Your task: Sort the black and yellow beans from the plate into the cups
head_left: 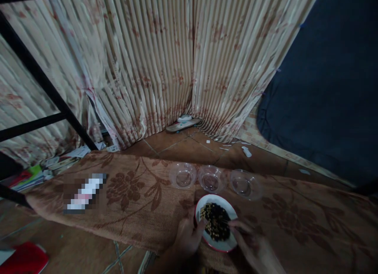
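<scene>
A white bowl [232, 206] with a red rim stands on the cloth-covered surface in front of me. Inside lies a mix of black and tan beans [215, 222]. My left hand [189, 232] grips the bowl's left side, thumb over the rim. From the right, my right hand [246, 236] reaches over the rim, its fingers pinched together at the edge of the beans; what they hold is too small and blurred to name. Behind the bowl, three clear plastic cups stand in a row: a left cup [183, 176], a middle cup [210, 179] and a right cup [243, 185].
A brown flowered cloth [177, 203] covers the surface. To the left lies a pixelated item [85, 193], beside a black metal frame [44, 73]. Beyond are striped curtains [165, 61], a skateboard [183, 125] on the tiled floor and a dark fabric panel [325, 88].
</scene>
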Demonstrator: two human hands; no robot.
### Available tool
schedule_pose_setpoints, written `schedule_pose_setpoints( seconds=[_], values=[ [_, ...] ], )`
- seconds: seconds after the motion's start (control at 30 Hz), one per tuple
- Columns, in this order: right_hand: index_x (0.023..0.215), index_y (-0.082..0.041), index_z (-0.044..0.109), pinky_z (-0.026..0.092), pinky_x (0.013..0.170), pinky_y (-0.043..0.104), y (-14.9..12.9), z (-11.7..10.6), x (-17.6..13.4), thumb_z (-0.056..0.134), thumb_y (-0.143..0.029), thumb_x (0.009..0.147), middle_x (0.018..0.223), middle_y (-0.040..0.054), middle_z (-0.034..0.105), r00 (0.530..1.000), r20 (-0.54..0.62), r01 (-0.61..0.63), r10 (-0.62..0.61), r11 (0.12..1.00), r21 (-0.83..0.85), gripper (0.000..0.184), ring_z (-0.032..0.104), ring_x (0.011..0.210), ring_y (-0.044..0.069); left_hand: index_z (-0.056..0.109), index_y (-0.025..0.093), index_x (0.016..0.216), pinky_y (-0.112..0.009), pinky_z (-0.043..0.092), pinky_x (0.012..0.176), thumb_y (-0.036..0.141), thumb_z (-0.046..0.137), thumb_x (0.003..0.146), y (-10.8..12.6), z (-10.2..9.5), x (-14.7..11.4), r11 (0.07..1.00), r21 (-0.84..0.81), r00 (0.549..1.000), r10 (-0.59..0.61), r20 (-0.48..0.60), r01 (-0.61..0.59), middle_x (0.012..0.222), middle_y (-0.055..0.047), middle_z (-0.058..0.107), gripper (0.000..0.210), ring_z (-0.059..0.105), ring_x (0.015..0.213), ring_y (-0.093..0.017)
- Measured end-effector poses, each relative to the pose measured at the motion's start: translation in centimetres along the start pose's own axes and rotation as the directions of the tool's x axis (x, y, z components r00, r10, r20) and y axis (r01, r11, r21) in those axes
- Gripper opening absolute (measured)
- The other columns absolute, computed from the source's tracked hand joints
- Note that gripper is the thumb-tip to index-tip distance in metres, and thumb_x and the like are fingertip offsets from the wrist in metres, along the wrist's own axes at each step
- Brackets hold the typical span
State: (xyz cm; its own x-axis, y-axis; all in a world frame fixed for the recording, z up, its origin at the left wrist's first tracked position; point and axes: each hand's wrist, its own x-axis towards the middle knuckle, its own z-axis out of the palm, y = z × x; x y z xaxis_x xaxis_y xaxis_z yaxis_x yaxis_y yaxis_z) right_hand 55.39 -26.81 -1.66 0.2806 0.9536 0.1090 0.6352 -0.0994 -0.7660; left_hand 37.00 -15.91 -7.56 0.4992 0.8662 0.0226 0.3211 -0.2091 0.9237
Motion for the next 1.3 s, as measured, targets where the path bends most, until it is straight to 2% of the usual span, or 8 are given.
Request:
schedule_pose_setpoints(
  seconds=[0.13, 0.3, 0.47, 0.6, 0.73, 0.87, 0.97, 1.3],
  values=[
    [0.096, -0.022, 0.070, 0.055, 0.070, 0.026, 1.8, -0.2, -0.9, 0.051, -0.046, 0.087, 0.095, 0.0067, 0.073, 0.949, -0.232, -0.195, 0.215, 0.975, 0.106, 0.033, 0.069, 0.085, 0.020, 0.050, 0.016, 0.130, -0.029, 0.052, 0.071, 0.043, 0.049, 0.090, 0.2, -0.1, -0.5, 0.999, -0.026, 0.999, 0.032, -0.043, -0.033, 0.087, -0.006, 0.073, 0.048, 0.066, 0.069, -0.019],
    [0.090, -0.023, 0.073, 0.055, 0.078, 0.032, 1.2, 1.4, 0.7, 0.051, -0.043, 0.086, 0.093, 0.0073, 0.074, 0.950, -0.273, -0.153, 0.149, 0.988, 0.006, 0.030, 0.070, 0.088, 0.022, 0.049, 0.018, 0.131, -0.030, 0.050, 0.083, 0.035, 0.043, 0.094, 1.9, -0.7, -0.5, 0.994, -0.099, 0.999, -0.036, 0.034, 0.039, 0.106, -0.008, 0.071, 0.042, 0.067, 0.090, -0.021],
    [0.092, -0.024, 0.074, 0.055, 0.083, 0.032, -1.2, 3.6, 1.6, 0.050, -0.038, 0.089, 0.099, 0.0070, 0.073, 0.986, -0.149, -0.082, 0.080, 0.997, -0.009, 0.028, 0.069, 0.092, 0.020, 0.053, 0.017, 0.126, -0.031, 0.050, 0.084, 0.031, 0.042, 0.093, 2.6, -0.7, -0.2, 0.990, -0.116, 0.996, -0.083, 0.024, 0.086, 0.107, -0.010, 0.071, 0.037, 0.067, 0.091, -0.021],
    [0.091, -0.025, 0.074, 0.056, 0.078, 0.028, -2.4, 2.5, 0.3, 0.051, -0.036, 0.089, 0.096, 0.0062, 0.074, 0.999, -0.032, -0.038, 0.038, 0.999, -0.006, 0.025, 0.070, 0.089, 0.019, 0.053, 0.017, 0.125, -0.029, 0.050, 0.076, 0.032, 0.041, 0.094, 2.7, -0.8, -0.2, 0.991, -0.114, 0.996, -0.065, 0.060, 0.072, 0.104, -0.009, 0.071, 0.036, 0.066, 0.081, -0.019],
    [0.095, -0.026, 0.072, 0.055, 0.079, 0.025, -2.3, 1.3, -1.3, 0.052, -0.035, 0.090, 0.098, 0.0060, 0.073, 0.999, -0.032, 0.003, -0.003, 1.000, 0.000, 0.023, 0.070, 0.091, 0.018, 0.050, 0.020, 0.129, -0.029, 0.050, 0.080, 0.032, 0.040, 0.095, 2.8, -1.2, -0.1, 0.992, -0.112, 0.994, -0.056, 0.098, 0.067, 0.109, -0.007, 0.069, 0.037, 0.066, 0.087, -0.019],
    [0.097, -0.026, 0.071, 0.056, 0.079, 0.024, -2.1, 2.6, -1.6, 0.050, -0.034, 0.091, 0.100, 0.0051, 0.073, 0.999, 0.044, 0.029, -0.028, 1.000, -0.002, 0.023, 0.070, 0.090, 0.016, 0.047, 0.020, 0.133, -0.029, 0.050, 0.082, 0.034, 0.040, 0.096, 2.6, -1.4, 0.0, 0.988, -0.136, 0.989, -0.053, 0.141, 0.072, 0.112, -0.006, 0.068, 0.040, 0.065, 0.090, -0.019],
    [0.098, -0.026, 0.071, 0.056, 0.079, 0.027, -1.4, 3.3, -1.4, 0.047, -0.034, 0.092, 0.101, 0.0055, 0.073, 1.000, 0.011, 0.013, -0.013, 0.997, -0.074, 0.026, 0.070, 0.091, 0.018, 0.047, 0.019, 0.133, -0.029, 0.050, 0.084, 0.036, 0.040, 0.096, 2.7, -1.4, 0.0, 0.985, -0.158, 0.990, -0.051, 0.134, 0.072, 0.115, -0.006, 0.068, 0.041, 0.065, 0.093, -0.019],
    [0.095, -0.026, 0.072, 0.058, 0.073, 0.027, 0.7, -1.8, -1.1, 0.052, -0.046, 0.086, 0.099, 0.0056, 0.074, 0.961, -0.215, -0.211, 0.175, 0.965, -0.157, 0.030, 0.071, 0.089, 0.022, 0.050, 0.020, 0.129, -0.029, 0.051, 0.087, 0.035, 0.043, 0.096, 2.5, -1.4, 0.0, 0.980, -0.181, 0.987, -0.050, 0.150, 0.077, 0.118, -0.005, 0.067, 0.038, 0.064, 0.098, -0.020]
  ],
)
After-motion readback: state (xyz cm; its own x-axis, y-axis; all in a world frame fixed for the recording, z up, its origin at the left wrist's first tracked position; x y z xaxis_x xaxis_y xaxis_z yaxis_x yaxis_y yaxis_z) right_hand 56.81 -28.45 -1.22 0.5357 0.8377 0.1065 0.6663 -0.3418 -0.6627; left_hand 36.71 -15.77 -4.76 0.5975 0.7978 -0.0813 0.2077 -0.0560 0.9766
